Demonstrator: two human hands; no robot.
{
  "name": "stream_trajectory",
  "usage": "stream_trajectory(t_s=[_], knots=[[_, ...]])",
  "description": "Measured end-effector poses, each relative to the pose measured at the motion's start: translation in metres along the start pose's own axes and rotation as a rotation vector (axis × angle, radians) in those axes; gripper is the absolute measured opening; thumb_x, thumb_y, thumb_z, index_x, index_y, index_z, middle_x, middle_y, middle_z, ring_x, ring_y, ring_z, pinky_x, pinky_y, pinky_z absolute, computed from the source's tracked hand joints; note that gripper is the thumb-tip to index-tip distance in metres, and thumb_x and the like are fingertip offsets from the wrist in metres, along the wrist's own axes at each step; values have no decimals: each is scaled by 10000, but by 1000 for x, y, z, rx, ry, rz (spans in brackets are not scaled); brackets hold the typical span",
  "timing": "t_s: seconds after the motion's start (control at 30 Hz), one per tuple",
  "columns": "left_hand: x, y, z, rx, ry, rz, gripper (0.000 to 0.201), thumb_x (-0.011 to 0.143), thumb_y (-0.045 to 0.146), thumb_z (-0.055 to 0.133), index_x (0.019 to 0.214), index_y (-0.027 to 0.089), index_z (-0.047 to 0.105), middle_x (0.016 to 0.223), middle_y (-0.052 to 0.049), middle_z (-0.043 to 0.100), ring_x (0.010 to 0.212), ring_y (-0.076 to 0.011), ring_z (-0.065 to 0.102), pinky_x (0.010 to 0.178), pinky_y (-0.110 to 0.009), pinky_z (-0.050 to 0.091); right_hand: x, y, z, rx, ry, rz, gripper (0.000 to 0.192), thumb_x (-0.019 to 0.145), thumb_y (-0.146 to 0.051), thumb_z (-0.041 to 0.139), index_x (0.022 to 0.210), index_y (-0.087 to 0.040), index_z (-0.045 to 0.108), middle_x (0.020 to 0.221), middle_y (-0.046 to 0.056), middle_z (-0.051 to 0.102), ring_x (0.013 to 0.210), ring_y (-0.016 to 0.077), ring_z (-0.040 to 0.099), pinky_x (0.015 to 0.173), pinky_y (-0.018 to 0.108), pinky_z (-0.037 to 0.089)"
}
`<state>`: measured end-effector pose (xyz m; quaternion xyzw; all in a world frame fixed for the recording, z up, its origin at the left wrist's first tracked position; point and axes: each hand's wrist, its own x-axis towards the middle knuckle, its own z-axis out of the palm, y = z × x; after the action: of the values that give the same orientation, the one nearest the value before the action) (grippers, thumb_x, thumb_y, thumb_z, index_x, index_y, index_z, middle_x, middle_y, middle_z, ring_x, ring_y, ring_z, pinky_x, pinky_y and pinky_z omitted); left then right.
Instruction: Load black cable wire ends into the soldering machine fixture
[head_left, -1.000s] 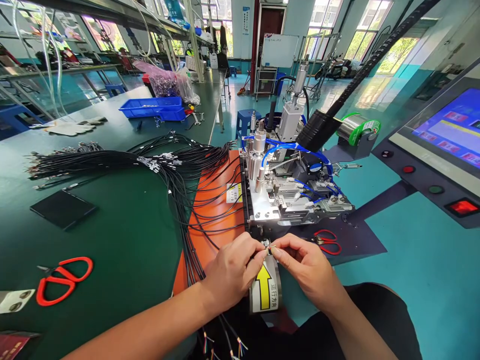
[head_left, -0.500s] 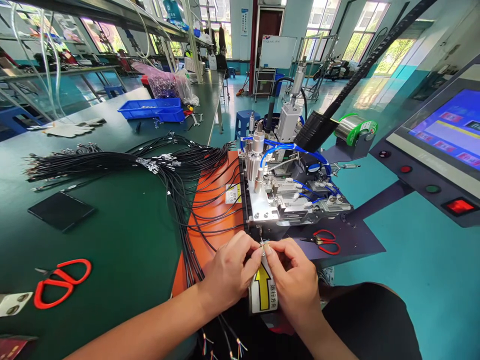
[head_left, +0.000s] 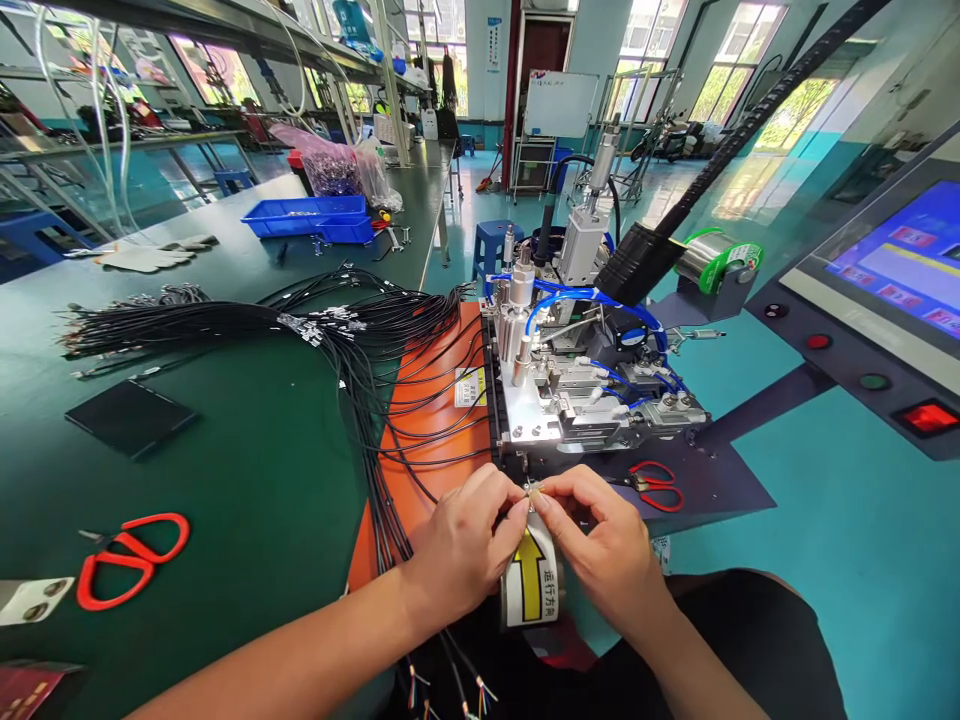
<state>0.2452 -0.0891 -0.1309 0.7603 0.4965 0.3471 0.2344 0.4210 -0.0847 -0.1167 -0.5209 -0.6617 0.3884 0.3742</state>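
My left hand [head_left: 465, 535] and my right hand [head_left: 604, 535] meet fingertip to fingertip at the front edge of the metal machine [head_left: 525, 435]. Each is closed in a pinch on something tiny, too small and covered to name. Just below the fingertips is a rounded part bearing a white label with a yellow arrow [head_left: 531, 585]. Left of my left hand, black cables [head_left: 382, 500] run down over an orange surface [head_left: 427, 470]. Some cable ends with coloured wires [head_left: 484, 690] show below my left forearm.
Red-handled snips [head_left: 656, 487] lie on the machine's base, and another red-handled pair [head_left: 135, 560] on the green table [head_left: 262, 480]. A large cable bundle [head_left: 180, 325], a blue bin [head_left: 307, 215], a solder wire reel [head_left: 712, 262] and a screen [head_left: 900, 250] surround the work.
My right hand has shifted slightly right, its fingers a little more extended. The fingertips of both hands remain together at the same spot. The whole view has moved slightly.
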Motion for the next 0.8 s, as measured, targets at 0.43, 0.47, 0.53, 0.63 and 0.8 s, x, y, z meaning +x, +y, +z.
stream_trajectory(t_s=[0.43,0.47,0.53,0.63,0.8], knots=[[5,0,-7,-268,-37,51,144,948,140,509,873,187,623,816,-14,595,760,-140,546,679,-260,423,10,-8,-13,533,-282,267,272,871,-405,672,744,-177,595,653,-30,500,598,108,404,564,237,325],[6,0,-8,-287,-41,58,145,951,144,513,878,189,630,821,-15,607,771,-141,554,692,-261,431,9,-7,-12,622,-291,310,279,855,-406,691,741,-172,589,629,-40,477,578,98,373,550,231,305],[7,1,-9,-269,-29,66,121,957,183,542,914,191,655,835,-22,627,786,-147,568,711,-268,443,7,-2,-11,667,-211,336,287,835,-412,713,742,-167,595,628,-42,469,578,93,356,546,225,298],[8,2,-9,-168,2,88,128,957,230,571,1003,191,684,871,-45,652,827,-169,580,748,-295,461,3,6,-10,529,-23,305,282,846,-435,699,778,-171,630,726,-8,546,672,123,448,615,233,373],[7,2,-7,-111,-13,115,178,972,207,526,1012,197,700,852,-55,647,813,-172,582,721,-291,477,0,15,-14,354,5,280,306,875,-482,647,816,-182,655,763,13,588,697,146,494,620,245,398]])
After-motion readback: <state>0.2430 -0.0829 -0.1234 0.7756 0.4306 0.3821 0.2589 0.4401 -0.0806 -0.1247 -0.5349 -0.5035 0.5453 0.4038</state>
